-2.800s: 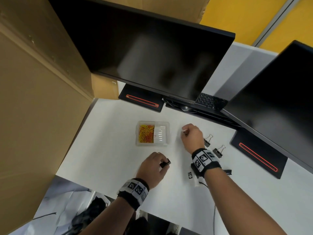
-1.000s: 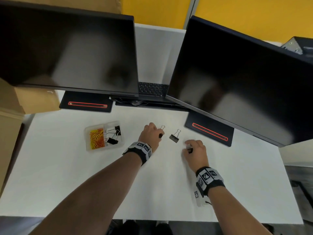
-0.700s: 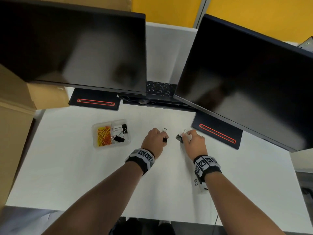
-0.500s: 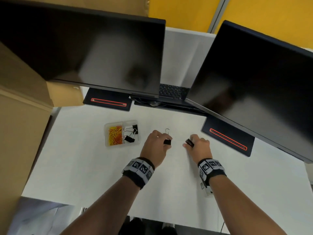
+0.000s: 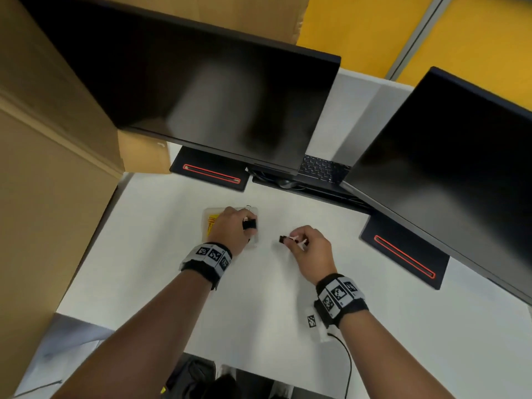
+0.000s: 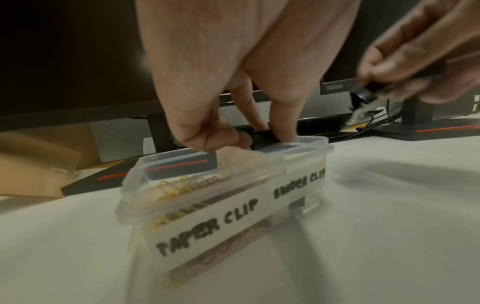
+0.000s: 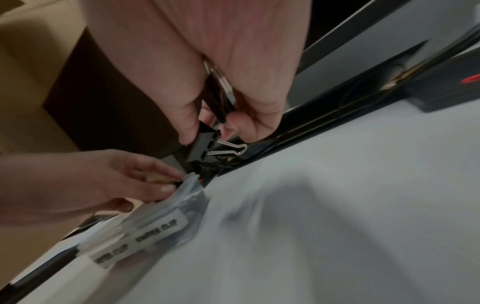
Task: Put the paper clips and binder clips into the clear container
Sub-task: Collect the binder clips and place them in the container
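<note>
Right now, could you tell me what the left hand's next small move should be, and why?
Probably release: the left hand pinches a black binder clip right above the clear container, over its BINDER CLIP end. Opening the grip should drop it in, clearing room for the right hand's clip.

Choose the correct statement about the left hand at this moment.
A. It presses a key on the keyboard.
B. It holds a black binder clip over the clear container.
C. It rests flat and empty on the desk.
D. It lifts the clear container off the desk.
B: the left hand pinches a black binder clip just above the rim of the clear container, on the side labelled for binder clips.
</note>
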Demonstrator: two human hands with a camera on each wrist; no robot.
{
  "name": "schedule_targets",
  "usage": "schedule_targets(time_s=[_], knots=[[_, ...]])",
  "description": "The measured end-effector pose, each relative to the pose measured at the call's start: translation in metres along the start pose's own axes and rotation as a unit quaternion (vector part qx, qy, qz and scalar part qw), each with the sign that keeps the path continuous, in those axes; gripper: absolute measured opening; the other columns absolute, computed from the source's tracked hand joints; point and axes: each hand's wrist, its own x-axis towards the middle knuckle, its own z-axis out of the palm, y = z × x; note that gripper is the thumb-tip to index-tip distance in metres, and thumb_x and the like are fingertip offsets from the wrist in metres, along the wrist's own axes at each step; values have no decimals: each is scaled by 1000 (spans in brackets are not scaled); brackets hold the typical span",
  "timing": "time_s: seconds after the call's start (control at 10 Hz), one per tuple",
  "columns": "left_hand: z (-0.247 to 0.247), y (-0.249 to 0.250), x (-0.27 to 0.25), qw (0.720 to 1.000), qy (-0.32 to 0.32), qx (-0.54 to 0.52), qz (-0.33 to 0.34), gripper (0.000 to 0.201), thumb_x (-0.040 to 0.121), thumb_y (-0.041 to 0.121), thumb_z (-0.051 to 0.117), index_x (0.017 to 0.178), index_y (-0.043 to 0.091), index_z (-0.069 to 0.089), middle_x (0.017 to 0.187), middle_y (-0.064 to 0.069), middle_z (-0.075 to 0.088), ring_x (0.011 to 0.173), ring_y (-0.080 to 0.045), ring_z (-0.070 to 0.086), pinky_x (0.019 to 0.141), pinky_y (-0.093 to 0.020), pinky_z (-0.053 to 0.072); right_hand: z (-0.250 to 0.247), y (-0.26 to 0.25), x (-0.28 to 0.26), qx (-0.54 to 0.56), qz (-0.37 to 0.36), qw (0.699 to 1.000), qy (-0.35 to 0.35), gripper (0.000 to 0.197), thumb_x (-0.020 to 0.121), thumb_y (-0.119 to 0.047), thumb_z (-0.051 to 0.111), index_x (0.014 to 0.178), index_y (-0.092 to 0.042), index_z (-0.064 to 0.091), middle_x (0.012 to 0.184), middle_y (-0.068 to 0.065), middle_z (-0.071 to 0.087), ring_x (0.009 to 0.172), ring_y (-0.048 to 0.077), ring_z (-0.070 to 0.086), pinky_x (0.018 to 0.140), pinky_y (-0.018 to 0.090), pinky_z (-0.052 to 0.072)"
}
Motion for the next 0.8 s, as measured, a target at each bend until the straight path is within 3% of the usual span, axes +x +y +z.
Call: schedule_targets(time_s=[0.1,0.2,0.3,0.4,0.6,0.8], knots=[[-9,-8,2,1000,17,-11,7,47,81,20,75,124,30,59,110,2,56,96,-16,58,82,-25,48,21,-25,7,-5,-39,999,-26,12,83,-31,72,90,-26,64,87,-5,59,77,5,53,65,11,38],[-23,-22,-3,996,78,-34,5,38,86,12,67,118,31,62,104,5,55,91,-10,56,80,-22,47,42,-44,16,-22,-61,997,-39,13,83,-32,72,91,-25,64,88,-4,57,75,5,49,68,17,37],[-34,-39,-13,992,107,-61,-11,25,89,16,63,110,29,67,103,5,56,90,-10,58,78,-22,48,57,-59,23,-35,-61,996,-61,29,80,-37,74,104,-24,64,98,-4,54,90,10,51,79,22,44],[-39,-55,-21,988,117,-95,-27,18,89,21,64,104,31,68,101,6,58,86,-11,61,76,-23,50,67,-68,29,-45,-56,996,-59,32,83,-35,71,111,-21,62,106,-2,50,101,13,50,91,28,47],[-45,-72,-32,982,113,-143,-57,13,89,26,67,100,32,70,99,8,60,84,-8,63,71,-16,44,70,-69,26,-33,-46,998,-30,39,85,-38,67,118,-20,57,117,-4,50,106,9,49,91,24,44],[-52,-84,-47,971,121,-183,-100,12,88,23,68,98,29,71,93,7,66,78,-3,64,78,-22,48,26,-26,-2,-14,44,998,-31,13,88,-23,64,101,-21,63,91,-3,64,84,13,60,70,15,42]])
